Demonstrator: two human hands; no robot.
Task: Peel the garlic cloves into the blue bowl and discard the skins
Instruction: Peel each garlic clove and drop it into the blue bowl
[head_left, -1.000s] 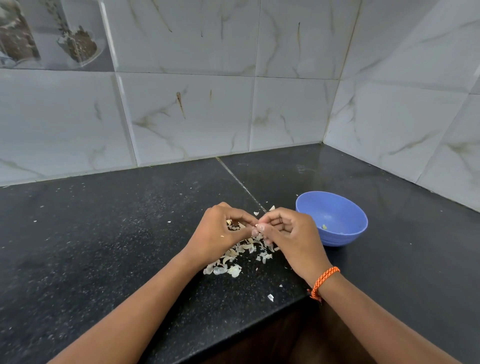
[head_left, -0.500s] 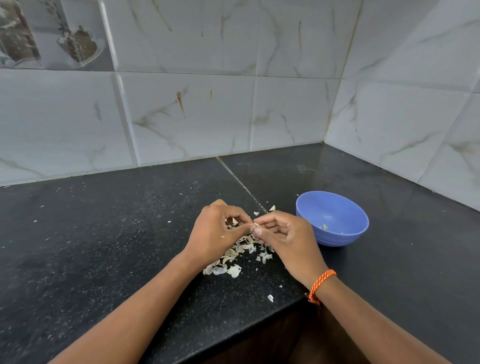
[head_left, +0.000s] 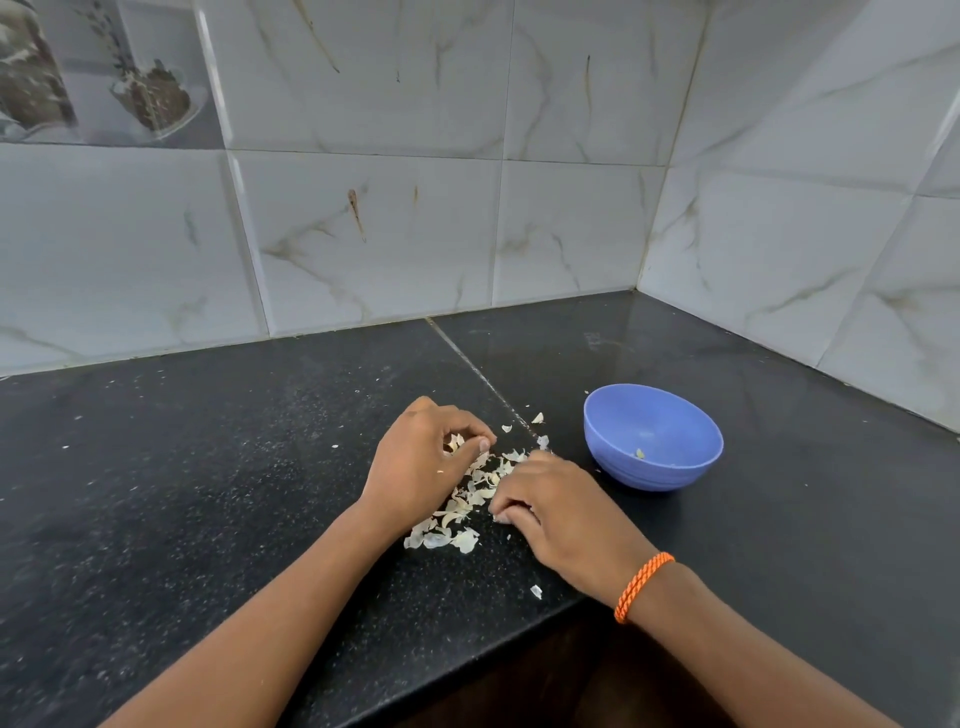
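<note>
At the far left of the wall, a decorated tile (head_left: 98, 73) with a picture of jars sits above plain marbled tiles (head_left: 363, 228), and below them runs the black speckled worktop (head_left: 182, 467), dotted with tiny pale crumbs. The left hand (head_left: 421, 462) rests on the worktop with its fingers curled; thumb and fingertips pinch a small pale piece of garlic (head_left: 456, 443) — whether it is a whole clove or only skin cannot be told. Just right of that hand and partly under it lies the pile of garlic skins (head_left: 457, 512), a loose strip of thin whitish flakes running from near the left wrist up toward the bowl, with a few stray flakes (head_left: 537, 417) beyond it and one (head_left: 535, 591) near the worktop's front edge. The right hand (head_left: 556, 512) lies knuckles up at the right side of the pile, fingers bent down onto the worktop with their tips touching the skins; whether it holds anything cannot be told. An orange cord bracelet (head_left: 643, 586) circles the right wrist. Near the right hand, but apart from it, stands the blue bowl (head_left: 675, 470), upright on the worktop, with one small pale bit (head_left: 640, 453) lying on its bottom — too small to identify
</note>
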